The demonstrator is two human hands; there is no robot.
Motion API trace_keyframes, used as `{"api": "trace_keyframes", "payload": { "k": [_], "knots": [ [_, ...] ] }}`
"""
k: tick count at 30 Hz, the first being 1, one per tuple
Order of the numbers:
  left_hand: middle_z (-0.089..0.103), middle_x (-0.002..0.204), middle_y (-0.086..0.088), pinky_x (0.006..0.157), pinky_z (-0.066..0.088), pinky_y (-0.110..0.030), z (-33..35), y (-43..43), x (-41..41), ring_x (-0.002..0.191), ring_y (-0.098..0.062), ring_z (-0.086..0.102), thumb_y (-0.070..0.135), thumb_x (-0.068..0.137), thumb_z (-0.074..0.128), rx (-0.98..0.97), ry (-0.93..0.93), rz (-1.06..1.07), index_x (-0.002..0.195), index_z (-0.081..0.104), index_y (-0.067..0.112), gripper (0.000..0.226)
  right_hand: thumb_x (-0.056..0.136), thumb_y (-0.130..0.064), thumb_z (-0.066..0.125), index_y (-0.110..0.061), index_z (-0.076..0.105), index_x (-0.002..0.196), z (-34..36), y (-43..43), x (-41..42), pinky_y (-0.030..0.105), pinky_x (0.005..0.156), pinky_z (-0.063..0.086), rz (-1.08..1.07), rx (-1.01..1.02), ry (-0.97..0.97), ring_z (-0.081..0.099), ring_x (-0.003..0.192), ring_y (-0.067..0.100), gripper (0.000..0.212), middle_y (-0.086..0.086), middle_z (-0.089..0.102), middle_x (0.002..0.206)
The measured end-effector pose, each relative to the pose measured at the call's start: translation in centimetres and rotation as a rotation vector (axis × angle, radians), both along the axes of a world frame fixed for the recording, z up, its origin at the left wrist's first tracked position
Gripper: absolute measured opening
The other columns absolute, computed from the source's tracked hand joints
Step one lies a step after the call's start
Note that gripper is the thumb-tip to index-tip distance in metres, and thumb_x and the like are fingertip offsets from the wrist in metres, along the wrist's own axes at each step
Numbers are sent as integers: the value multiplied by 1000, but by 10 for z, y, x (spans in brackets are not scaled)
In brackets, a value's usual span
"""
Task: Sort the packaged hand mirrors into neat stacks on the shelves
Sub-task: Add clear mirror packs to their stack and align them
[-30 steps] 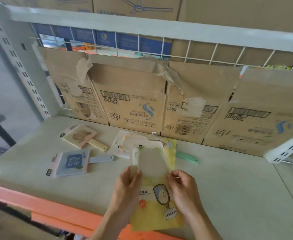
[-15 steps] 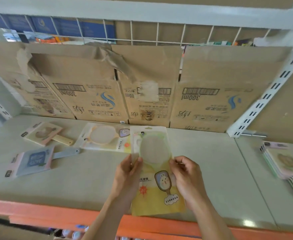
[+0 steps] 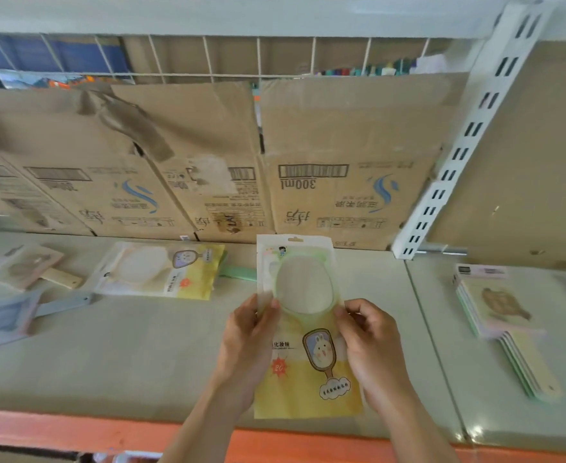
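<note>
I hold a packaged hand mirror (image 3: 303,295) with a green frame and yellow card upright above the shelf (image 3: 141,355). My left hand (image 3: 251,342) grips its left edge and my right hand (image 3: 372,345) grips its right edge. A second yellow packaged mirror (image 3: 161,270) lies flat on the shelf to the left. Further left lie a wooden-handled mirror (image 3: 27,267) and a grey-blue mirror (image 3: 11,317). A neat stack of packaged mirrors (image 3: 502,315) sits on the neighbouring shelf section at the right.
Flattened cardboard boxes (image 3: 338,168) line the back of the shelf below a white wire grid. A slotted white upright (image 3: 468,138) divides the two shelf sections. An orange strip (image 3: 74,432) runs along the shelf's front edge.
The view has swung right, bringing the right-hand stack into sight. The held mirror, still in both hands, now sits further right relative to the loose mirrors on the shelf.
</note>
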State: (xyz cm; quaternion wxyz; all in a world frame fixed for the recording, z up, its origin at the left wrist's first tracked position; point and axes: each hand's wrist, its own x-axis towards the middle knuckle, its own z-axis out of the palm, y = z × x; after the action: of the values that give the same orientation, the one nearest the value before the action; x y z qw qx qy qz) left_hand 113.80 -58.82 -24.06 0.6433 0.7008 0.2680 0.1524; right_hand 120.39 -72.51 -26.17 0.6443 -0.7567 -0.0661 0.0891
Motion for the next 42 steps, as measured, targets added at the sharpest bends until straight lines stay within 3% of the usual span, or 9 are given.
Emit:
{"api": "trace_keyframes", "payload": {
  "k": [6,13,18,22,25,29,35,39,42],
  "knots": [
    [41,73,-3,56,31,-21,0,-32,12,67,-12,38,25,96,53,-117,51,-16,71,59,21,25,91,-17,59,-13,63,73,-3,-30,7,24,47,30,-62,-25,3,36,49,13,19,-7,44,48],
    [50,68,0,52,38,-16,3,-35,10,57,-5,45,25,96,53,-134,56,-75,73,61,18,25,92,-18,58,-15,65,74,-2,-34,-8,29,48,31,-110,1,32,39,51,17,20,16,49,56],
    [61,57,9,49,43,-13,7,-38,7,51,-1,54,21,96,51,-205,26,-146,81,69,19,23,91,-15,59,-14,65,72,0,-39,-16,23,45,29,-183,-18,0,36,45,10,19,-2,48,48],
    [56,63,-1,55,42,-23,3,-42,10,61,-11,52,24,95,53,-194,24,-214,75,69,20,26,90,-13,59,-13,65,71,-1,-48,-24,29,50,30,-250,-14,-12,37,48,13,20,11,50,53],
    [51,51,8,48,39,-18,5,-55,12,51,-8,48,21,95,53,-202,46,-272,69,64,17,29,91,-10,58,-12,64,69,1,-63,-27,24,47,26,-306,-13,11,29,44,9,22,1,40,48],
    [66,71,-12,64,47,-34,6,-78,20,64,-18,58,26,95,54,-211,45,-332,79,70,22,23,91,-10,57,-10,65,71,7,-86,-30,17,42,24,-365,-4,14,26,43,8,22,-3,36,48],
    [71,87,-13,85,51,-48,8,-127,33,84,-33,66,30,93,57,-206,42,-352,87,72,31,16,92,-11,56,-14,68,75,16,-132,-27,20,46,30,-455,16,31,34,46,8,20,-1,47,53],
    [72,82,-6,67,51,-26,11,-175,40,75,-22,65,28,94,55,-221,37,-372,85,71,26,19,93,-18,57,-17,68,76,23,-179,-28,34,55,36,-484,20,32,43,56,17,19,17,54,63],
    [70,78,-10,60,49,-24,10,-215,42,66,-17,61,26,95,54,-239,59,-414,84,71,21,21,92,-20,57,-15,67,77,26,-219,-31,34,55,38,-505,7,25,46,57,18,19,24,58,70]
  ]
}}
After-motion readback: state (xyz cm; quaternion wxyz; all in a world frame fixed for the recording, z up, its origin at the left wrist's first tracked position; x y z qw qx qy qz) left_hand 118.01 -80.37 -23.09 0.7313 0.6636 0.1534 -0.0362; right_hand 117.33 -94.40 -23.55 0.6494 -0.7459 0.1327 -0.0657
